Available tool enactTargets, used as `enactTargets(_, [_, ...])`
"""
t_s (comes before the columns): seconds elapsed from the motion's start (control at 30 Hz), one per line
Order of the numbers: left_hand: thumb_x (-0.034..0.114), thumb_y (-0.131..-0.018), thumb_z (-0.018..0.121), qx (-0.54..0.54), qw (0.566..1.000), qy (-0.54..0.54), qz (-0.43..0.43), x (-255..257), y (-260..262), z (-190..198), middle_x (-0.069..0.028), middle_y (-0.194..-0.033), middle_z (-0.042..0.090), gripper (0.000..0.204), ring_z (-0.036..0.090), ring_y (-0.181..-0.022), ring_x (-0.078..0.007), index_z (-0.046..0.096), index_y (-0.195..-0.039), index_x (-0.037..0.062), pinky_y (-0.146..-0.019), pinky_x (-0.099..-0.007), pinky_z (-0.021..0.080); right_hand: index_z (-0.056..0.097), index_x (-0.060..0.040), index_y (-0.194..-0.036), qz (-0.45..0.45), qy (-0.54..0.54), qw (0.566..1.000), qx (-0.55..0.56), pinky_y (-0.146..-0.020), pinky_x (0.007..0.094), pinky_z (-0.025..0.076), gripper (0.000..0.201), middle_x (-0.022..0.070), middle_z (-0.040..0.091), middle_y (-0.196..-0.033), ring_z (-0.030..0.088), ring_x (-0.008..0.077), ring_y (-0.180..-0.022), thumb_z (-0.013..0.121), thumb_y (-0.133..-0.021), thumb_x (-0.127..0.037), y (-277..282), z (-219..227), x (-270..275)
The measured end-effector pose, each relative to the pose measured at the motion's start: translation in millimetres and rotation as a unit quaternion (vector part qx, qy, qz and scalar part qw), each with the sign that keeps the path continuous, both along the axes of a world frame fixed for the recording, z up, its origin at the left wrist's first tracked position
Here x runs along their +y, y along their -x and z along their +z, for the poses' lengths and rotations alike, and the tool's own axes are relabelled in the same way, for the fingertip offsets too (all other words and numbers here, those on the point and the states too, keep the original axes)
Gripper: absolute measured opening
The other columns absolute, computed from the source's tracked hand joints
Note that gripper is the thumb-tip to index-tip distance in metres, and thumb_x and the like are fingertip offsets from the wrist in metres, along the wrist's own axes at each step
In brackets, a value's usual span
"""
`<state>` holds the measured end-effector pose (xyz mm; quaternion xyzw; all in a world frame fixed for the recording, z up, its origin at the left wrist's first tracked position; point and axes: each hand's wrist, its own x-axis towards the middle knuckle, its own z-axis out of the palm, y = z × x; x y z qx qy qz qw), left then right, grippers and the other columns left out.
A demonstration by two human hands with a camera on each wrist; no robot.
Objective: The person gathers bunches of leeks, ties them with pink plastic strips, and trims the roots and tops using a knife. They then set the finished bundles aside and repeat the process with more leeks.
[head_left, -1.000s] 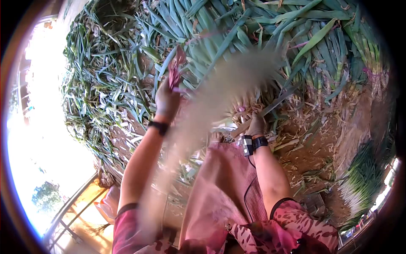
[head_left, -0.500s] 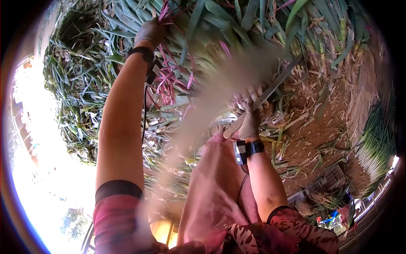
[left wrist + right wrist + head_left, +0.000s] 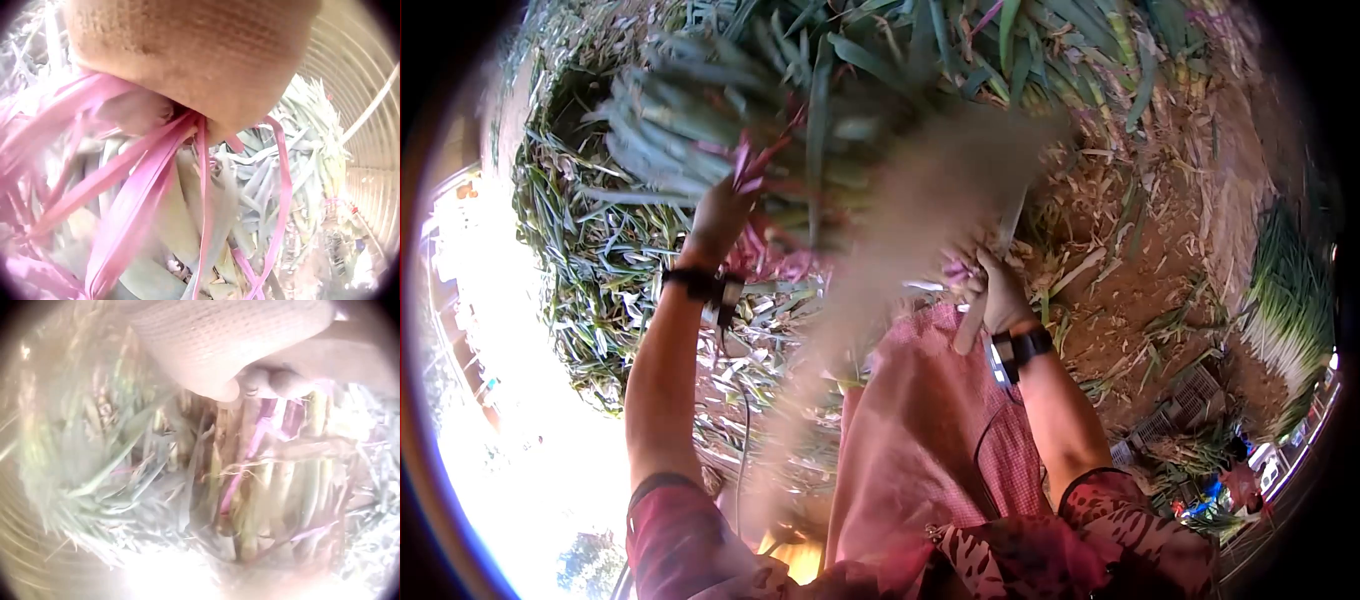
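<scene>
In a knit glove, my left hand (image 3: pixel 722 220) grips a bunch of pink plastic strips (image 3: pixel 128 231), whose loose ends trail out below the fist in the left wrist view. Long green onions (image 3: pixel 690 120) lie just beyond that hand, their leaves blurred. My right hand (image 3: pixel 1003 290), also gloved, holds a knife; its wooden handle (image 3: pixel 968 330) sticks out under the palm and the blade (image 3: pixel 1015 212) points away. The right fingertips are at the stems of an onion bundle (image 3: pixel 275 481), where a pink strip (image 3: pixel 255 439) runs across.
A heap of cut leaves (image 3: pixel 600 300) spreads on the left. Dry trimmings litter the brown ground (image 3: pixel 1140 285) at right, and more green onions (image 3: pixel 1290 310) lie beyond. A pink cloth (image 3: pixel 930 420) covers the lap. A blurred tan streak (image 3: pixel 870 270) blocks the middle of the head view.
My left hand reached forward, then came back nearer with the pink strips. Leaves beside it swung left and blurred. The right hand stays low at the bundle with the knife.
</scene>
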<state>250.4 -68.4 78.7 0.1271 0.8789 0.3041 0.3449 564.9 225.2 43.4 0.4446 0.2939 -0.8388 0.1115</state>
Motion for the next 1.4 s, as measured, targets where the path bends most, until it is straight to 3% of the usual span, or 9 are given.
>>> enactTargets(0.07, [0.016,-0.094,0.054,-0.176,0.965,-0.127,0.148,5,-66,99,-0.0069,-0.089,0.071,0.029,0.066,-0.065,-0.0146,0.066,-0.118,0.0061,-0.052,-0.028,0.054,0.06,-0.0117,-0.09,-0.054,-0.036,0.996,-0.056,-0.046,0.0185,0.033,0.035,-0.0036,0.055,-0.073,0.038,0.0035,-0.049,0.059,-0.095,-0.046,-45,62,5])
enactTargets(0.17, [0.017,-0.093,0.055,-0.16,0.923,-0.045,0.347,-106,-146,70,-0.0042,-0.077,0.066,0.026,0.057,-0.053,-0.0125,0.069,-0.106,0.0005,-0.051,-0.0256,0.048,0.057,-0.0124,-0.085,-0.003,-0.074,0.991,-0.111,-0.043,0.0215,0.031,0.031,-0.0052,0.047,-0.061,0.036,0.0057,-0.044,0.061,-0.095,-0.041,-104,120,0])
enactTargets(0.33, [0.008,-0.09,0.054,-0.209,0.956,0.143,0.148,-119,-221,55,-0.012,-0.109,0.065,0.046,0.065,-0.06,-0.0209,0.048,-0.135,0.0085,-0.053,-0.035,0.052,0.055,-0.0102,-0.081,0.024,-0.03,0.971,-0.236,-0.045,0.0252,0.034,0.025,-0.0031,0.048,-0.063,0.041,0.0087,-0.048,0.061,-0.094,-0.031,-155,85,-17])
enactTargets(0.4, [0.006,-0.09,0.053,-0.049,0.982,0.097,-0.156,-96,-237,104,-0.0145,-0.116,0.065,0.051,0.066,-0.061,-0.0224,0.044,-0.14,0.0106,-0.051,-0.0358,0.053,0.054,-0.0105,-0.08,-0.034,-0.007,0.966,-0.254,-0.047,0.0255,0.036,0.026,-0.0027,0.051,-0.065,0.043,0.0085,-0.051,0.06,-0.096,-0.03,-173,104,-22])
enactTargets(0.6, [0.007,-0.087,0.051,-0.051,0.982,0.11,-0.143,-144,-297,109,-0.0172,-0.08,0.064,0.048,0.066,-0.064,-0.0313,0.048,-0.135,0.0143,-0.051,-0.0432,0.052,0.055,-0.0093,-0.077,-0.015,0.022,0.981,-0.191,-0.043,0.0291,0.04,0.027,0.0007,0.052,-0.065,0.048,0.0121,-0.048,0.06,-0.095,-0.029,-244,211,-19])
enactTargets(0.63, [0.011,-0.089,0.052,0.116,0.953,0.121,-0.251,-127,-300,132,-0.0156,-0.076,0.063,0.044,0.066,-0.064,-0.0311,0.049,-0.133,0.0128,-0.052,-0.0449,0.052,0.055,-0.0093,-0.077,-0.015,-0.001,0.979,-0.202,-0.042,0.0297,0.04,0.027,0.0012,0.052,-0.065,0.049,0.0124,-0.047,0.06,-0.095,-0.029,-248,226,-21])
enactTargets(0.9, [0.028,-0.095,0.057,-0.149,0.981,0.008,0.12,41,-328,291,-0.002,-0.061,0.056,0.028,0.052,-0.054,-0.0101,0.066,-0.097,0.0007,-0.047,-0.0315,0.041,0.054,-0.0072,-0.073,-0.094,-0.078,0.971,-0.204,-0.043,0.0318,0.042,0.034,0.002,0.049,-0.054,0.051,0.0146,-0.045,0.06,-0.091,-0.035,-330,297,5])
enactTargets(1.17, [0.011,-0.088,0.059,-0.056,0.986,0.103,-0.116,166,-418,316,-0.0121,-0.098,0.068,0.018,0.066,-0.082,-0.0244,0.064,-0.105,0.0063,-0.065,-0.0352,0.054,0.055,-0.0074,-0.074,-0.242,-0.047,0.956,-0.162,-0.04,0.0276,0.04,0.029,-0.0001,0.049,-0.056,0.05,0.0116,-0.043,0.061,-0.091,-0.03,-476,314,73])
enactTargets(1.4, [0.025,-0.098,0.056,0.005,0.953,-0.025,-0.303,312,-559,361,0.0007,-0.073,0.057,0.025,0.049,-0.066,-0.0078,0.064,-0.102,0.0016,-0.057,-0.0278,0.042,0.056,-0.0057,-0.079,-0.283,-0.113,0.933,-0.192,-0.039,0.0271,0.039,0.022,0.0002,0.052,-0.06,0.049,0.0112,-0.043,0.061,-0.09,-0.024,-647,339,145])
